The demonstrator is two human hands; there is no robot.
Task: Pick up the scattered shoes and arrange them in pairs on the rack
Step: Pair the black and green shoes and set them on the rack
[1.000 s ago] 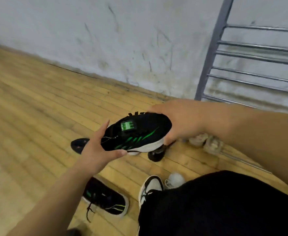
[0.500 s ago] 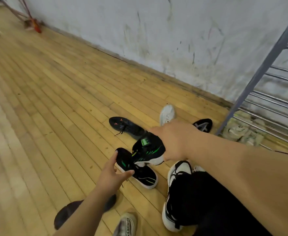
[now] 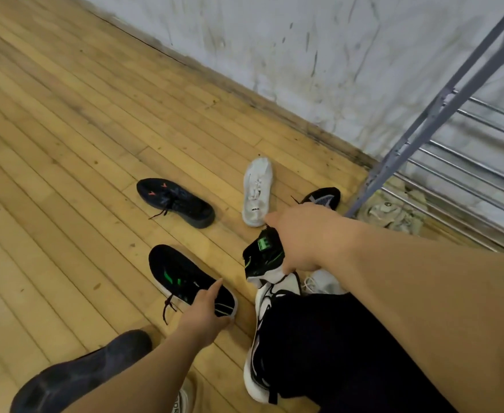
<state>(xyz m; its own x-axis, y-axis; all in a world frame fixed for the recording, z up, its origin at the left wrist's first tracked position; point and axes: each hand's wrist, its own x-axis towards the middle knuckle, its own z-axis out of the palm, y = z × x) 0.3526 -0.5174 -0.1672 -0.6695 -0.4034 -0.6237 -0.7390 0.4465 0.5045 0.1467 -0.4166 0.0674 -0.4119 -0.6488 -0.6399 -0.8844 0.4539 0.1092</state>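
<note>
The right hand [image 3: 301,239] grips one black-and-green sneaker [image 3: 262,257] while the left hand [image 3: 206,311], fingers [image 3: 216,286] open, reaches its mate [image 3: 185,278], seemingly light, soft-topped, best pinched at the collar.

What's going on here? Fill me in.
A person is gathering scattered shoes from the wooden floor. The right hand holds one black-and-green sneaker. The left hand reaches down onto its match, not yet lifted. A dark shoe and a white shoe lie nearby, beside the rack.
</note>
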